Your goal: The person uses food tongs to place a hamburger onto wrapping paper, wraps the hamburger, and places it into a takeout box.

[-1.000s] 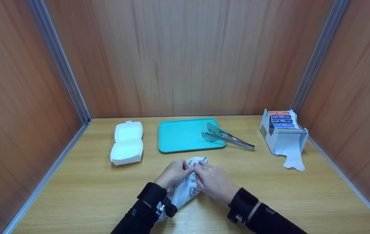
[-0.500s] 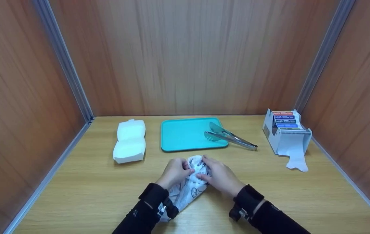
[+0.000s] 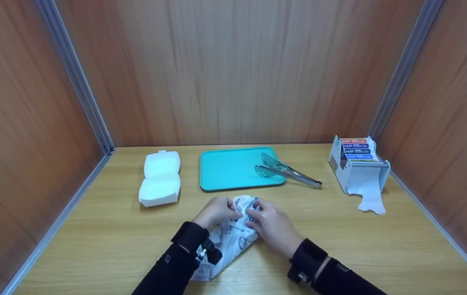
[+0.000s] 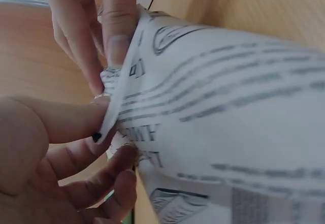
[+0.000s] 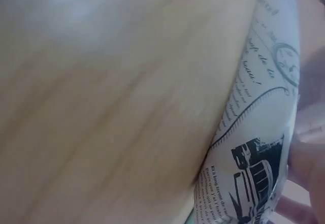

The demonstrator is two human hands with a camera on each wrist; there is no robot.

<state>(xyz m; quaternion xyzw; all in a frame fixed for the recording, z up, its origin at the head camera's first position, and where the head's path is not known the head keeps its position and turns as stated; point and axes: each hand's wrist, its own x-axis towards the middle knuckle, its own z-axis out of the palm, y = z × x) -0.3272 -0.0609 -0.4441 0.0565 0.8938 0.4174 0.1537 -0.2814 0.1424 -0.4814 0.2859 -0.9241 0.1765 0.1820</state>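
"Two hands over one thing: what is it, and how do they lie?"

"From the left, the left hand (image 3: 219, 213) pinches a folded edge (image 4: 120, 87) of paper between thumb and forefinger. Next, a newsprint-patterned paper parcel (image 3: 231, 246) lies slantwise on the wood-grain table (image 3: 94, 237), front and centre. Then the right hand (image 3: 274, 229), fingers bent and slightly apart, fingertips touching the parcel's far end; I cannot tell whether they pinch it."

"How would it feel?"

"Judging by the creases, the paper is thin, light and easily folded, perhaps a little slick, and likely to tear under a hard pull. The contents are hidden, so the weight and firmness inside are unknown. The fold is best held in the fingertips, the fuller sides steadied without squeezing."

"And around it?"

"Far left, a white hinged clamshell box (image 3: 159, 184), lid laid back. Next, a strapped wrist camera (image 3: 214, 256) overhangs the parcel's near part, hiding some of it. Beyond the parcel, a turquoise rectangular tray (image 3: 225, 170); metal serving tongs (image 3: 295, 175) rest across its right side, handles jutting past the rim, an obstacle for anything put there. Far right, well apart from the hands, a white dispenser (image 3: 346, 178) with a ragged paper strip (image 3: 372, 200) hanging from its front."
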